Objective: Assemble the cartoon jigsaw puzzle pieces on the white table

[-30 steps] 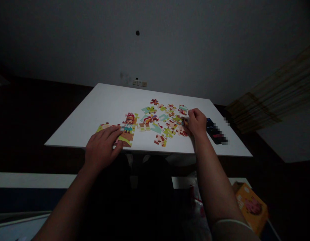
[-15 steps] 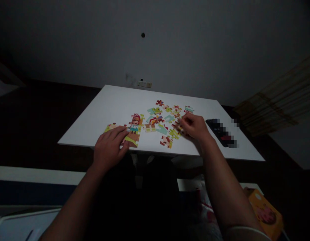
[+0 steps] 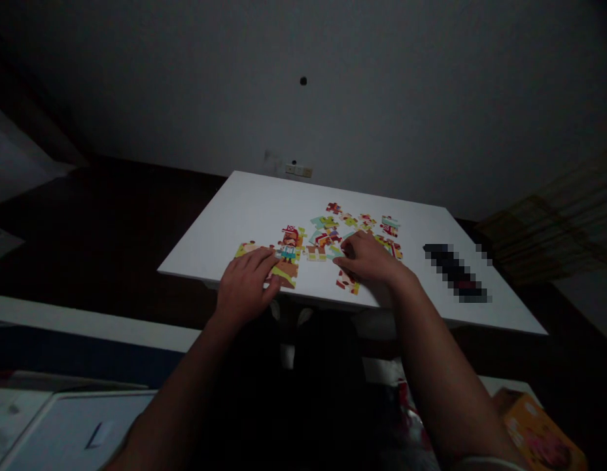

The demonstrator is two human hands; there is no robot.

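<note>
My left hand (image 3: 245, 281) lies flat, fingers stretched out, over the partly joined jigsaw puzzle (image 3: 286, 271) near the table's front edge. A figure in a red cap and blue overalls shows just right of its fingertips. My right hand (image 3: 365, 255) reaches over the loose pieces, its fingers curled in on a puzzle piece that they largely hide. Below its thumb lies a brown-and-cream puzzle piece (image 3: 347, 282). Loose puzzle pieces (image 3: 328, 226) lie scattered and partly overlapping beyond and to the left of this hand.
The white table (image 3: 269, 196) stands before a grey wall with a socket strip (image 3: 298, 171). A dark, pixelated object (image 3: 455, 271) lies on the table at right. Lower right is an orange box (image 3: 541, 432); at lower left, a white-framed board (image 3: 82, 425).
My right hand has moved left and nearer across the loose pieces, toward the joined part. My left hand has stayed on the joined puzzle. The whole view has shifted, so the table sits farther right.
</note>
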